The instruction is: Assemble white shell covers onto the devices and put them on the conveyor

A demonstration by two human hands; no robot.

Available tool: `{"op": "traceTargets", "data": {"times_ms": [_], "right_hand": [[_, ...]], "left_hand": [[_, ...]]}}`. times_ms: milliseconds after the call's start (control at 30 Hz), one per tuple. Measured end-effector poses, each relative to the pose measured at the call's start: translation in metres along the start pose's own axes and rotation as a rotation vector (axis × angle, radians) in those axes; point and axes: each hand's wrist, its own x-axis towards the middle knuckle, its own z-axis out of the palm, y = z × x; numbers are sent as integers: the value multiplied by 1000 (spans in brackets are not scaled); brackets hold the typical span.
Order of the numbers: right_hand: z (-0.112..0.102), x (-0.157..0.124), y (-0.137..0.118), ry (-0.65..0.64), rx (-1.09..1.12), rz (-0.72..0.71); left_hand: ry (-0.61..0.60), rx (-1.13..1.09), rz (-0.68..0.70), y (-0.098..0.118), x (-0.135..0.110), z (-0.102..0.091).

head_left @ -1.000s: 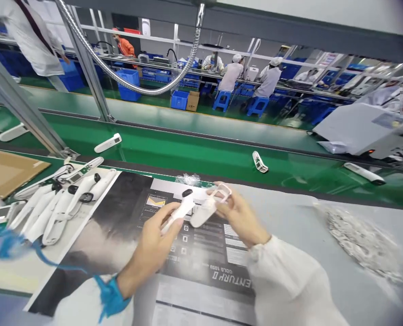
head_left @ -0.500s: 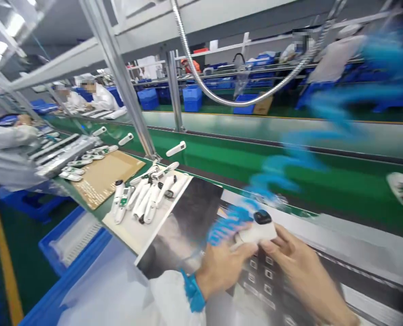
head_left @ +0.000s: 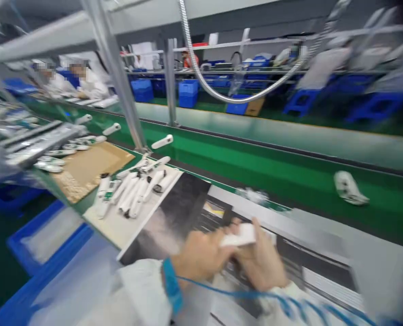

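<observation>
1. Green conveyor belt runs along the far side of the surface.
2. Printed sheet lies on it; row of white handheld units at left.
3. Left hand and right hand, fingers pressed together, pinch a white casing above the sheet; slightly blurred.

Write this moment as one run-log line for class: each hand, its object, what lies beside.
left hand: white device | right hand: white device | left wrist: blue strap | beside: white devices
</observation>
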Motion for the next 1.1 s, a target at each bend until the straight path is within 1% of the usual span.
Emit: {"op": "traceTargets", "data": {"times_ms": [33, 100, 167, 233, 300, 333, 367, 400, 467, 500, 533, 567, 600, 633, 667, 733, 800, 833, 900, 967, 1033, 1100], "right_hand": [[1, -1, -4, 21, 95, 73], [4, -4, -10, 57, 343, 218], [9, -10, -16, 96, 557, 300], [15, -15, -18, 153, 630, 318], [18, -18, -18, 204, 667, 346], [18, -19, -18, 215, 673, 370], [16, -19, -18, 209, 667, 398], [13, -19, -19, 188, 647, 424], [1, -20, -23, 114, 549, 472], [-9, -21, -26, 76, 460, 486], [-21, -22, -29, 46, 348, 488], [-34, -23, -31, 27, 220, 475], [-50, -23, -32, 20, 92, 445], [-67, -22, -33, 26, -28, 403], [-85, -20, -33, 47, -136, 354], [-124, -10, -31, 136, -327, 263], [-164, 7, -28, 303, -565, 216], [-183, 18, -27, 398, -689, 215], [-217, 44, -24, 574, -875, 240], [-243, 72, -21, 702, -952, 259], [-260, 100, -15, 759, -957, 262], [-266, 122, -10, 768, -934, 277]], "left_hand": [[43, -32, -82, -4, 1, -5], [184, -147, -143, -6, 3, -9], [287, -239, -104, 1, 3, -6], [331, -270, -71, 13, 2, 0], [331, -274, -93, 21, 2, 3], [307, -273, -110, 22, 5, 1], [250, -270, -119, 20, 9, -5], [152, -266, -110, 16, 16, -13], [-157, -267, -86, 1, 40, -40], [-321, -271, -82, -7, 57, -56], [-470, -284, -122, -16, 78, -72], [-505, -256, -219, -24, 101, -87], [-466, -228, -243, -32, 125, -100], [-391, -199, -255, -39, 150, -109], [-286, -158, -274, -45, 174, -114], [-66, -84, -303, -56, 214, -113], [106, -27, -328, -67, 238, -104], [163, -3, -340, -72, 244, -98], [231, 45, -358, -83, 247, -89], [264, 96, -358, -92, 241, -85], [260, 136, -334, -94, 229, -84], [202, 142, -294, -90, 211, -82]]}}
